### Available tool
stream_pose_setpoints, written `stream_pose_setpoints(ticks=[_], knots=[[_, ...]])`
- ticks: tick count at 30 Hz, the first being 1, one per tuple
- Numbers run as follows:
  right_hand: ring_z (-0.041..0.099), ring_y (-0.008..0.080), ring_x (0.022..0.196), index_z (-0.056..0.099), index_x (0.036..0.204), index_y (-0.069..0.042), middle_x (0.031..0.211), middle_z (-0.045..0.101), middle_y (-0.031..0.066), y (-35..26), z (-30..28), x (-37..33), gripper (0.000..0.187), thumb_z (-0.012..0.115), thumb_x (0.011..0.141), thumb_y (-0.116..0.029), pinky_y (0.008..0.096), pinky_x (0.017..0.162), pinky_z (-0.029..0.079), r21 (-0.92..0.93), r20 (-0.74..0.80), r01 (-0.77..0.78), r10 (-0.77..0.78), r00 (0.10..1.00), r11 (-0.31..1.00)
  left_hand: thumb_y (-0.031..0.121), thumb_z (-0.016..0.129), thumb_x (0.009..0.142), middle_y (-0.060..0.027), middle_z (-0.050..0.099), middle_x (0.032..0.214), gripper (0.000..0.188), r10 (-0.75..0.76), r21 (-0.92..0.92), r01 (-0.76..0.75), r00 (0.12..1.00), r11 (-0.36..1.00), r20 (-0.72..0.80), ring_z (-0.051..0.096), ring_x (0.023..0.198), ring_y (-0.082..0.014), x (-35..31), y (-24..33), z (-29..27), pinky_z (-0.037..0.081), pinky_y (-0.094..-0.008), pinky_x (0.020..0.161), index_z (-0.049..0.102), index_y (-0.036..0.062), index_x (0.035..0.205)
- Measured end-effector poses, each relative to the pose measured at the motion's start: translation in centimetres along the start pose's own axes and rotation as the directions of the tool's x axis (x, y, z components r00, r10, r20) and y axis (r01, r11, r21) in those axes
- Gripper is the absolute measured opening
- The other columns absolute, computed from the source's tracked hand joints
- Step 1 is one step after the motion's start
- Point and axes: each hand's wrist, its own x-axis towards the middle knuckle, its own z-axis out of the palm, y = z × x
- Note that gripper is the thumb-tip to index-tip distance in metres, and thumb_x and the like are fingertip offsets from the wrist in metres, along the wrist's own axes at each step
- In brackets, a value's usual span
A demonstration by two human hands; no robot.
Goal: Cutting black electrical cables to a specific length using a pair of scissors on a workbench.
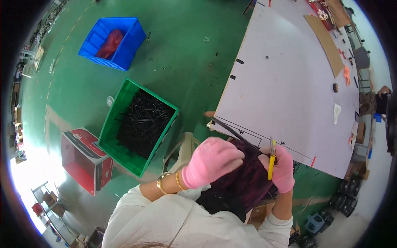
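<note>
Pink Gloves, White Top, a Glint of Gold

From here I notice the left glove first: plain soft pink, snug, ending at the wrist. The right glove matches it. Above the left cuff sits a slim gold-coloured bracelet, then a chunkier gold-toned band. The top is white and loose, its sleeves ending on the forearms; a thin dark line runs down it, seam or cord, I can't say. Dark cloth mottled wine-red covers the lap. Loose hair wisps over the collar area.
</note>
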Motion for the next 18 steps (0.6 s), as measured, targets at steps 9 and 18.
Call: stream_pose_setpoints(ticks=[9,18], knots=[[0.053,0.0167,0.068,0.065,0.090,-0.001,0.074,0.056,0.0068,1.9,-1.7,2.3,0.019,0.074,0.074,-0.002,0.0292,0.062,0.043,-0.148,0.147,0.000,0.022,0.989,0.989,0.019,0.065,0.071,0.0068,0.056,0.098,0.033,0.151,0.468,-0.114,0.988,0.876,-0.043,0.052,0.095,-0.0146,2.6,-3.1,4.0,0.041,-0.0338,0.087,0.068,0.0236,0.103],[0.052,0.0192,0.067,0.063,0.086,-0.002,0.072,0.053,0.0079,1.8,-1.4,2.6,0.018,0.072,0.071,0.000,0.0311,0.061,0.042,-0.288,0.161,0.103,-0.058,0.985,0.952,0.020,0.063,0.071,0.0068,0.054,0.097,0.037,0.124,0.464,-0.061,0.986,0.884,-0.106,0.051,0.096,-0.0128,1.7,-2.8,5.2,0.041,-0.0321,0.086,0.067,0.0216,0.108]])
